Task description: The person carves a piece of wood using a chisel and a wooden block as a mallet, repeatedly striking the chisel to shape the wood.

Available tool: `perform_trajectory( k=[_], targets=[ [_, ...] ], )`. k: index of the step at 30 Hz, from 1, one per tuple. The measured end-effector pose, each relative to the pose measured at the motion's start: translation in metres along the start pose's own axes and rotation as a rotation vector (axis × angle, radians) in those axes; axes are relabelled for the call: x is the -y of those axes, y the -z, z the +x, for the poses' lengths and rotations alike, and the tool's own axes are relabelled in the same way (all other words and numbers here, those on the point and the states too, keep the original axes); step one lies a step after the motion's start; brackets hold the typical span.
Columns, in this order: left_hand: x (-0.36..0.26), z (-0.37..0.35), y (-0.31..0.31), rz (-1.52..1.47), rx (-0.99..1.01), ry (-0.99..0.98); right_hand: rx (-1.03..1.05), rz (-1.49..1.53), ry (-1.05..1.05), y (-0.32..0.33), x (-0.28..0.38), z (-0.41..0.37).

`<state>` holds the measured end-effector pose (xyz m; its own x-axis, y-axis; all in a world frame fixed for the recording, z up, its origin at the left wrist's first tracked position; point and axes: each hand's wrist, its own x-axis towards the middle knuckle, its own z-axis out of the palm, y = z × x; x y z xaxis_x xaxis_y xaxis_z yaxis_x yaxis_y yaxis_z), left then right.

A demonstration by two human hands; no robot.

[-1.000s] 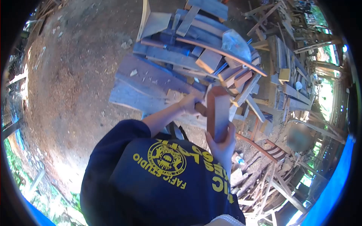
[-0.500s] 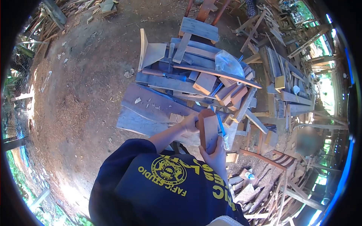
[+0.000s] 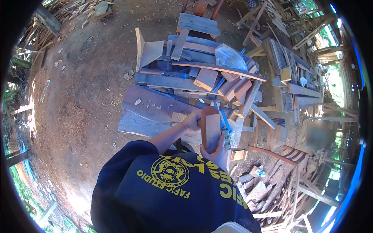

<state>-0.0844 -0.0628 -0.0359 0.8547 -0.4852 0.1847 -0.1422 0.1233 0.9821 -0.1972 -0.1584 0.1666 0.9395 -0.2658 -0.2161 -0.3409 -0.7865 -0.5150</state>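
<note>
Head view: right hand (image 3: 218,153) grips wooden block (image 3: 212,129); left hand (image 3: 191,122), partly hidden, perhaps likewise.

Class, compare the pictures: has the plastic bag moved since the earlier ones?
No: judged against the long wooden strip, the plastic bag keeps its place on the far side.

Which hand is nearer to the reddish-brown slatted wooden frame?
Right. The right hand, on the lower end of the wooden block, lies left of the slatted frame; the left hand, at the block's left side, is farther left of it.
</note>
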Motion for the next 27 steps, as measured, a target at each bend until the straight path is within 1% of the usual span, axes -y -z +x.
perform_trajectory(
  k=[1,3,4,5,6,7,8,9,10,11,13,14,15,16,17,18,19,20,21,22,23,25,26,27],
  targets=[
    [-0.005,0.001,0.002,0.016,0.024,0.046,-0.007,0.001,-0.007,-0.001,-0.003,0.0],
    [-0.016,0.003,0.003,0.028,0.017,0.031,-0.022,0.063,0.083,0.0,-0.013,0.001],
    [-0.021,0.003,0.004,0.045,0.006,0.021,-0.023,0.064,0.08,0.003,-0.015,-0.001],
    [-0.013,0.005,0.004,0.045,0.007,0.021,-0.116,0.073,0.174,0.006,-0.018,-0.002],
    [-0.008,0.008,0.003,0.046,0.014,-0.023,-0.208,0.08,0.271,0.011,-0.019,-0.003],
    [-0.005,0.011,0.002,0.045,0.021,-0.065,-0.26,0.231,0.354,0.018,-0.018,-0.003],
    [-0.001,0.009,0.003,0.042,0.019,-0.063,-0.349,0.456,0.474,0.014,-0.022,0.001],
    [-0.018,0.008,0.011,0.143,0.118,0.05,-0.438,0.683,0.59,0.01,-0.026,0.004],
    [-0.027,0.008,0.014,0.244,0.222,0.162,-0.327,0.645,0.521,0.016,-0.027,0.003],
    [-0.021,0.008,0.011,0.241,0.227,0.163,-0.324,0.499,0.574,0.013,-0.024,0.009],
    [-0.011,0.005,0.002,0.025,-0.007,-0.025,0.035,-0.009,0.056,0.01,-0.006,0.01],
    [-0.009,0.006,-0.001,0.023,-0.004,-0.02,-0.015,-0.024,0.1,0.008,-0.007,0.007],
    [-0.005,0.012,-0.004,-0.016,-0.054,-0.108,-0.007,-0.029,0.103,0.01,-0.008,0.01],
    [-0.003,0.014,-0.005,-0.055,-0.101,-0.189,0.04,0.036,0.099,0.013,-0.006,0.012],
    [0.008,0.011,-0.005,-0.063,-0.104,-0.169,0.09,0.101,0.085,0.014,-0.005,0.011],
    [0.021,0.008,-0.004,0.018,-0.044,-0.074,0.102,0.126,0.02,0.014,-0.002,0.01],
    [0.033,0.001,-0.006,0.095,0.011,0.025,0.131,0.118,0.007,0.012,-0.012,0.009],
    [0.026,-0.005,-0.006,0.085,-0.002,0.058,0.073,0.145,0.101,0.007,-0.031,0.01],
    [0.009,-0.005,-0.003,0.115,0.048,0.098,0.013,0.179,0.195,0.001,-0.05,0.009],
    [-0.003,-0.006,0.0,0.146,0.1,0.135,-0.071,0.481,0.184,-0.002,-0.067,0.0],
    [-0.002,-0.019,0.001,0.137,0.086,0.182,-0.146,0.779,0.15,-0.008,-0.087,-0.014],
    [-0.004,-0.019,-0.001,0.255,0.104,-0.185,0.029,1.151,0.309,-0.015,-0.139,-0.017],
    [-0.007,-0.021,-0.003,0.211,0.098,-0.244,-0.155,1.147,0.197,-0.003,-0.102,-0.015],
    [-0.008,-0.023,-0.003,0.203,0.102,-0.233,-0.339,1.131,0.084,0.009,-0.063,-0.012]
  ],
)
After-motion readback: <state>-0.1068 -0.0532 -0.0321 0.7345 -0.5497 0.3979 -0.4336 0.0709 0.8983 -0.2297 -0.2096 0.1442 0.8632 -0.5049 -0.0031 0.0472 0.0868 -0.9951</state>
